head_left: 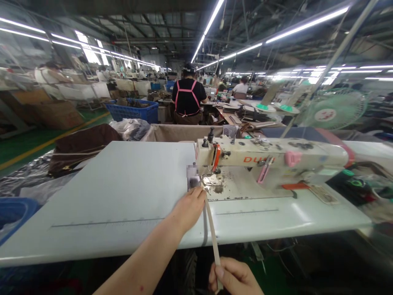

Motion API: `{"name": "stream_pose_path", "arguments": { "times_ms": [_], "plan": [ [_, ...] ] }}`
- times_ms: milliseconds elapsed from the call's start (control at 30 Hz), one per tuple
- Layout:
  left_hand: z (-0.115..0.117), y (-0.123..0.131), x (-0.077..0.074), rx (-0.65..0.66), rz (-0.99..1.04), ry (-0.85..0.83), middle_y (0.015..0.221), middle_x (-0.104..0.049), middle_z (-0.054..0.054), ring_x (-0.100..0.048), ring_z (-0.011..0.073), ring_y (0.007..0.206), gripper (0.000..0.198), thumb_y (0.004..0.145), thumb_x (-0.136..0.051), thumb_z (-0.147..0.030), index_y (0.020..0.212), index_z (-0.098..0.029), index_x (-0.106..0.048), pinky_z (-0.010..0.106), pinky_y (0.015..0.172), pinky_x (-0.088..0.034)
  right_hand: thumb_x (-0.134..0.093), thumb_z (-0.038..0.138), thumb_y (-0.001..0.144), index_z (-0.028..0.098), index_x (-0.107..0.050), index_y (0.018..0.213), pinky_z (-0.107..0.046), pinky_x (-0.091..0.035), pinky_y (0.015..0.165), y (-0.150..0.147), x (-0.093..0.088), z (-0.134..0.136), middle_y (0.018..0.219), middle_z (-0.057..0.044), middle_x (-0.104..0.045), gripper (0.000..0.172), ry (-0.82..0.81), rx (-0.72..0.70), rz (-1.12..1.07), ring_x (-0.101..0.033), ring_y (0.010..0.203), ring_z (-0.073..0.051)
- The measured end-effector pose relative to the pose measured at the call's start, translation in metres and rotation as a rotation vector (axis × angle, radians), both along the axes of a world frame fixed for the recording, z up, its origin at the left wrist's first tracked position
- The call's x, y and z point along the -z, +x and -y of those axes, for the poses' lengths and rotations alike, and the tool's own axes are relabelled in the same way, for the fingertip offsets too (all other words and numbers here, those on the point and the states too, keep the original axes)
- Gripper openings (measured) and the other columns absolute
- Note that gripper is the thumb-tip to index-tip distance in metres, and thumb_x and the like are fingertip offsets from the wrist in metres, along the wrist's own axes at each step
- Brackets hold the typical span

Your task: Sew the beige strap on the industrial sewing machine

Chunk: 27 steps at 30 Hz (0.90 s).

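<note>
At the bench's (123,196) near edge:
Room: bare top stretches leftward.
Left hand (188,207): my fingers press strap (211,231) beside the sewing machine (270,164).
Right hand (235,278): pinching strap's end.

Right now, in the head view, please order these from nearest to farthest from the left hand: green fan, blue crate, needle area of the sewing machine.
From the left hand:
1. Needle area, just right of it.
2. Blue crate, far behind, to the left.
3. Green fan, far right.

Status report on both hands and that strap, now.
Left hand pressing strap at the sewing machine needle. Right hand pinching strap's near end, below the table edge. Nothing blocking the strap.
</note>
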<state>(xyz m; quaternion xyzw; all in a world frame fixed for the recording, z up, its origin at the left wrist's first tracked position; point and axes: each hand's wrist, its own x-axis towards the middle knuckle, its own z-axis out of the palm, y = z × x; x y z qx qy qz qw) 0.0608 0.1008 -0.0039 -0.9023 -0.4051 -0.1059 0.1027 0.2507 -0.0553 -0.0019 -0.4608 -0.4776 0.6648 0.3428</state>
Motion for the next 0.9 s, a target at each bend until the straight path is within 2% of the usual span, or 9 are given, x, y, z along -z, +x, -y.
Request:
{"name": "stream_pose_path", "arguments": {
  "times_ms": [100, 200, 333, 400, 467, 567, 667, 800, 900],
  "plan": [
    [0.001, 0.001, 0.000, -0.009, 0.059, -0.013, 0.128, -0.068, 0.011, -0.063, 0.0246, 0.126, 0.024, 0.104, -0.049, -0.014, 0.122, -0.016, -0.065, 0.041, 0.115, -0.051, -0.077, 0.064, 0.086, 0.019, -0.076, 0.072, -0.031, -0.047, 0.074, 0.001, 0.001, -0.005, 0.076, -0.003, -0.065, 0.047, 0.130, 0.014, 0.095, -0.058, 0.075, -0.019],
    [0.001, 0.001, 0.001, -0.016, 0.128, -0.028, 0.125, -0.069, 0.010, -0.065, 0.0240, 0.122, 0.019, 0.102, -0.053, -0.014, 0.116, -0.017, -0.066, 0.039, 0.114, -0.052, -0.079, 0.054, 0.086, 0.021, -0.073, 0.070, -0.032, -0.048, 0.076, 0.000, 0.000, -0.009, 0.077, -0.002, -0.063, 0.037, 0.242, 0.088, 0.222, -0.059, 0.077, -0.021],
    [0.000, 0.000, 0.005, -0.009, 0.153, -0.044, 0.129, -0.067, 0.011, -0.063, 0.0245, 0.126, 0.023, 0.102, -0.053, -0.012, 0.122, -0.016, -0.063, 0.039, 0.113, -0.052, -0.074, 0.036, 0.090, 0.024, -0.081, 0.088, -0.035, -0.051, 0.089, -0.005, -0.003, -0.012, 0.092, -0.005, -0.074, 0.013, 0.278, 0.113, 0.294, -0.067, 0.093, -0.027],
    [-0.001, -0.001, 0.006, 0.007, 0.137, -0.051, 0.130, -0.067, 0.010, -0.062, 0.0245, 0.127, 0.025, 0.102, -0.051, -0.012, 0.123, -0.016, -0.063, 0.039, 0.113, -0.052, -0.075, 0.037, 0.091, 0.025, -0.083, 0.099, -0.036, -0.051, 0.092, -0.008, -0.003, -0.013, 0.098, -0.007, -0.077, 0.017, 0.239, 0.125, 0.246, -0.068, 0.095, -0.027],
    [-0.001, -0.001, 0.006, -0.009, 0.135, -0.053, 0.130, -0.067, 0.010, -0.063, 0.0238, 0.126, 0.024, 0.102, -0.051, -0.012, 0.122, -0.017, -0.063, 0.038, 0.112, -0.053, -0.078, 0.046, 0.090, 0.023, -0.084, 0.102, -0.035, -0.051, 0.085, -0.009, -0.003, -0.013, 0.091, -0.006, -0.076, 0.027, 0.163, 0.134, 0.164, -0.066, 0.087, -0.025],
    [-0.001, -0.001, 0.003, -0.017, 0.115, -0.048, 0.130, -0.067, 0.011, -0.064, 0.0240, 0.124, 0.021, 0.101, -0.052, -0.013, 0.117, -0.017, -0.065, 0.037, 0.110, -0.053, -0.079, 0.062, 0.085, 0.019, -0.083, 0.090, -0.030, -0.047, 0.070, -0.009, -0.003, -0.012, 0.076, -0.003, -0.070, 0.043, 0.032, 0.096, 0.061, -0.058, 0.072, -0.019],
    [0.000, 0.000, 0.000, -0.003, 0.101, -0.046, 0.128, -0.068, 0.011, -0.064, 0.0243, 0.122, 0.020, 0.101, -0.053, -0.013, 0.118, -0.016, -0.065, 0.037, 0.111, -0.053, -0.076, 0.072, 0.083, 0.017, -0.081, 0.077, -0.029, -0.044, 0.066, -0.008, -0.001, -0.011, 0.071, -0.003, -0.068, 0.055, 0.011, 0.053, 0.047, -0.056, 0.068, -0.017],
    [0.002, 0.000, -0.002, -0.002, 0.109, -0.042, 0.127, -0.068, 0.012, -0.064, 0.0245, 0.123, 0.022, 0.102, -0.053, -0.013, 0.122, -0.014, -0.064, 0.038, 0.112, -0.052, -0.072, 0.072, 0.087, 0.017, -0.081, 0.073, -0.029, -0.043, 0.066, -0.004, 0.008, -0.008, 0.067, -0.003, -0.065, 0.057, 0.048, -0.001, 0.027, -0.054, 0.064, -0.016],
    [0.001, 0.000, -0.002, 0.001, 0.092, -0.060, 0.126, -0.068, 0.011, -0.063, 0.0252, 0.124, 0.022, 0.103, -0.053, -0.015, 0.121, -0.015, -0.064, 0.039, 0.113, -0.052, -0.075, 0.073, 0.084, 0.017, -0.082, 0.076, -0.029, -0.043, 0.064, -0.001, 0.009, -0.006, 0.067, -0.003, -0.065, 0.056, 0.020, -0.022, 0.003, -0.054, 0.062, -0.015]
  ]
}}
